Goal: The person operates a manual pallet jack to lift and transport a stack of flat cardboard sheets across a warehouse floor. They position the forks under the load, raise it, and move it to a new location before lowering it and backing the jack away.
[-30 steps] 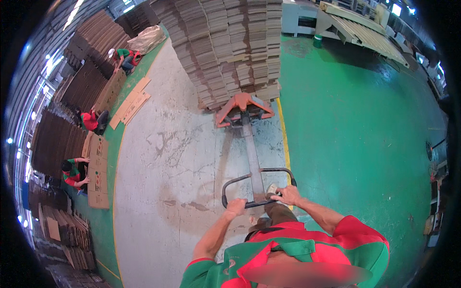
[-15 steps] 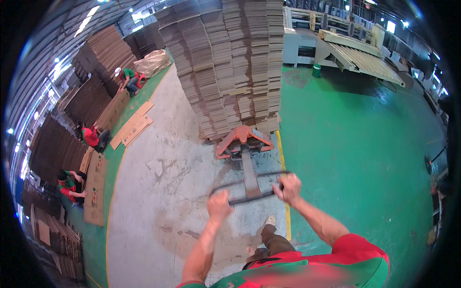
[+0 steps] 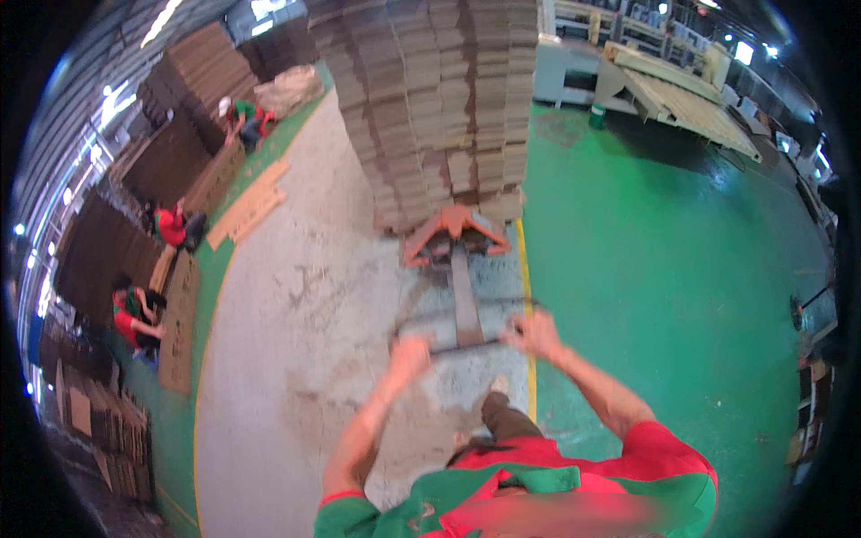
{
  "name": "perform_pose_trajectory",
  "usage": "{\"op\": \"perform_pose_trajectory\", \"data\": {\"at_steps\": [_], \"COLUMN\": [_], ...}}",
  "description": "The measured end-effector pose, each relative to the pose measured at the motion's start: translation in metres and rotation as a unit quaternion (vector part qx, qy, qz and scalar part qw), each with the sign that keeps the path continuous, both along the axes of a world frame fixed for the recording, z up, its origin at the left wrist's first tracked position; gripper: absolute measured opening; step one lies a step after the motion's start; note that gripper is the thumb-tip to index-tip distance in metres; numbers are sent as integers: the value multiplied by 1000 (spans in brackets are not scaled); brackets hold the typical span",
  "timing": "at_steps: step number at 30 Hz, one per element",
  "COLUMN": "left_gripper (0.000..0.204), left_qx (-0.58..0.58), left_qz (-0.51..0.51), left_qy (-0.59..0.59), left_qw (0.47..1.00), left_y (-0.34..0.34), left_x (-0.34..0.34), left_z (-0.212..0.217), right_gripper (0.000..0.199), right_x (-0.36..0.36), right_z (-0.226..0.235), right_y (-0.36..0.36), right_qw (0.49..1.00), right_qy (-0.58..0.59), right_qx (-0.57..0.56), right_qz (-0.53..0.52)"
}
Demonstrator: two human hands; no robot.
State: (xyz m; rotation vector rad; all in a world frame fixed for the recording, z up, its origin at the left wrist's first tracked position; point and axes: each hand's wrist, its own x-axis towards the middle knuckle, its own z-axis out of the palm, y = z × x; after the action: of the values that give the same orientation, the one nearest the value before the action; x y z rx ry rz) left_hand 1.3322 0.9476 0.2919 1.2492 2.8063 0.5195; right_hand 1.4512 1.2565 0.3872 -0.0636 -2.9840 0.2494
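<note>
An orange pallet jack (image 3: 456,224) stands in front of me, its grey tow bar slanting toward my body and ending in a dark loop handle (image 3: 475,343). My left hand (image 3: 412,357) is wrapped round the handle's left side. Round its right side my right hand (image 3: 535,335) is closed. Beyond the jack rises a tall load of stacked flat cardboard (image 3: 430,117), in several columns side by side; its top runs out of the picture. The jack's forks are hidden beneath the load.
A yellow line (image 3: 526,296) runs along the grey lane's right side, with green floor past it. At left, several people in red and green (image 3: 134,314) crouch by cardboard stacks (image 3: 103,247). Loose cardboard sheets (image 3: 251,204) lie on the floor. A cream machine (image 3: 691,103) stands far right.
The jack, its handle and my hands sit slightly higher in the picture, and the load's top is cut off more. Both hands keep their hold.
</note>
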Motion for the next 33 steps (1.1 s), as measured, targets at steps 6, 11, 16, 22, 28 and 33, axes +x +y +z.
{"op": "perform_pose_trajectory", "data": {"at_steps": [6, 11, 16, 22, 28, 33], "left_gripper": [42, 45, 22, 30, 34, 38], "left_qx": [123, 130, -32, -35, 138, 130], "left_qz": [90, 95, -4, -50, 111, 112], "left_qy": [21, 39, -153, -211, 44, 23], "left_qw": [988, 986, 988, 976, 983, 985], "left_y": [28, -12, -58, -71, -55, -54], "left_x": [-93, 50, 187, 119, -37, -17], "left_z": [35, -57, -175, -109, 25, 14], "right_gripper": [36, 32, 50, 55, 32, 29], "right_x": [-109, 26, 183, 114, -58, -41], "right_z": [3, -77, -169, -109, -12, -35], "right_y": [-3, -37, -99, -77, -75, -80], "right_qw": [972, 977, 992, 981, 989, 965], "right_qy": [202, 211, -119, -181, 132, 259], "right_qx": [-96, -16, 41, -75, -55, -32], "right_qz": [-78, -24, 25, -18, -28, -15]}}
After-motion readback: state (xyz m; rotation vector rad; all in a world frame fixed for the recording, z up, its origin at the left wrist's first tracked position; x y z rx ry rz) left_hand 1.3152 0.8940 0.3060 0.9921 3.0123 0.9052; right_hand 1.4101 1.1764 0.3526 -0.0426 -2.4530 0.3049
